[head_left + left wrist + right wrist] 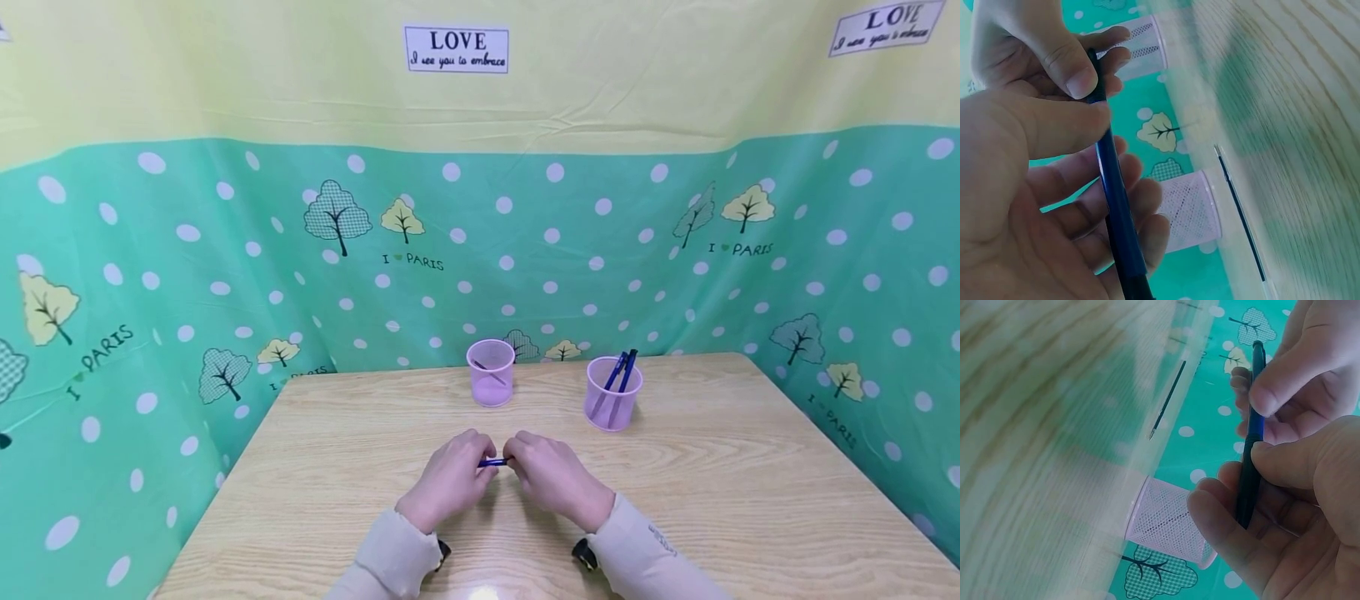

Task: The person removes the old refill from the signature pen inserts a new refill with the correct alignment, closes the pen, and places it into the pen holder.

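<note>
A pen with a blue barrel and black ends (493, 462) is held level between both hands, low over the table. My left hand (453, 475) pinches the blue barrel between thumb and fingers. From the other side my right hand (553, 477) grips the black end part (1247, 487), thumb against it. Both hands nearly meet at the middle of the pen. A thin dark pen refill with a metal tip (1241, 212) lies on the table in the left wrist view; the same refill (1168, 400) shows in the right wrist view. In the head view I cannot make it out.
Beyond the hands stand two lilac mesh pen cups. The left cup (492, 397) holds a thin dark stick; the right cup (604, 417) holds two blue-black pens (622, 371). Patterned cloth (525, 242) hangs around the wooden table (352, 450).
</note>
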Demonstrator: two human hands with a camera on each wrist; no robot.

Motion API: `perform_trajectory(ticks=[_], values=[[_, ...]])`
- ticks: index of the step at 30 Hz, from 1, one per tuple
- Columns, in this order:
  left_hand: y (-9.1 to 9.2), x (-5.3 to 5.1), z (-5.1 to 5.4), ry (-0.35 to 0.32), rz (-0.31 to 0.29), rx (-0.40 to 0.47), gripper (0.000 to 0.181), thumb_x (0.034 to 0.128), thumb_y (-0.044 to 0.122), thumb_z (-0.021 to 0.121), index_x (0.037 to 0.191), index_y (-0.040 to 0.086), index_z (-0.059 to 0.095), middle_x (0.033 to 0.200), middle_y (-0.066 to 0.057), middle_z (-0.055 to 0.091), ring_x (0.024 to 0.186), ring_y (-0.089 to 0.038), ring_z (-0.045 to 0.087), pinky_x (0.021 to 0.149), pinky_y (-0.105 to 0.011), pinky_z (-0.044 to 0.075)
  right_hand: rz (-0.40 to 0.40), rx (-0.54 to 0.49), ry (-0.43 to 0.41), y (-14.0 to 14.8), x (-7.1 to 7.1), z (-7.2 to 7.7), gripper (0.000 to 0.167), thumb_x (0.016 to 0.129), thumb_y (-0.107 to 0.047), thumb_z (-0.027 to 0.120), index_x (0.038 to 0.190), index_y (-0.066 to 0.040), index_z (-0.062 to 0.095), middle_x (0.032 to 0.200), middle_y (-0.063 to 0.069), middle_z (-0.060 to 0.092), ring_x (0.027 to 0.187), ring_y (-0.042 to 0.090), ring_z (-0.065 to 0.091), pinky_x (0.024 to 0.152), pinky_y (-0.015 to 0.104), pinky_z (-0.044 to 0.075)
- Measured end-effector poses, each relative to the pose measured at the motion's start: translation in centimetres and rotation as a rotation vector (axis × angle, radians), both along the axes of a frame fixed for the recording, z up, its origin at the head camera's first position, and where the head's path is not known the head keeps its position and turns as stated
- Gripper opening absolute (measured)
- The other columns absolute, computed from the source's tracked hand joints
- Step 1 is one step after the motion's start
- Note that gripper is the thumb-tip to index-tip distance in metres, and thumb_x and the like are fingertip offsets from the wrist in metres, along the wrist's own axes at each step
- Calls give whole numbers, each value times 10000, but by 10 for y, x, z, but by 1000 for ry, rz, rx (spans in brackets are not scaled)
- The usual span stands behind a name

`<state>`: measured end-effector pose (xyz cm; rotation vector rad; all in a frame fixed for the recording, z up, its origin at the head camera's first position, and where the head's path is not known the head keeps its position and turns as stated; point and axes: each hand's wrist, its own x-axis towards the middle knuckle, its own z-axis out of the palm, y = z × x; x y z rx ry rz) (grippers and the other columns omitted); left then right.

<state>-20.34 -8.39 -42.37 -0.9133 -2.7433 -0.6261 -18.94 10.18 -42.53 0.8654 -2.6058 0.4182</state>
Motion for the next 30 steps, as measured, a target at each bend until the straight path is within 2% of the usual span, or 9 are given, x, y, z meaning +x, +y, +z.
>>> perform_trajectory(ticks=[4,11,17,30], values=[[0,1,1,8,-5,-19,62,894,140,622,915,108,670,783,54,554,695,-84,509,603,-253,451,-1,6,3,0,0,0,56,867,-81,653,876,-136,663,785,-69,555,680,73,550,583,233,492],[1,-1,3,-35,-9,-75,149,906,55,546,898,64,695,757,40,576,673,-87,528,607,-266,476,-10,5,17,0,1,0,72,859,-78,653,870,-149,661,786,-74,555,683,82,555,580,249,495],[1,-1,2,-28,-15,-88,130,909,57,566,892,78,693,753,43,560,665,-89,515,593,-260,463,-8,2,9,0,1,0,73,861,-84,655,862,-157,655,783,-79,546,682,75,548,577,244,490],[-1,-1,3,8,-13,-47,58,875,83,647,871,127,685,779,78,552,700,-71,517,614,-243,463,-17,10,14,0,2,1,60,865,-93,655,866,-153,654,781,-73,548,679,92,558,572,260,492]])
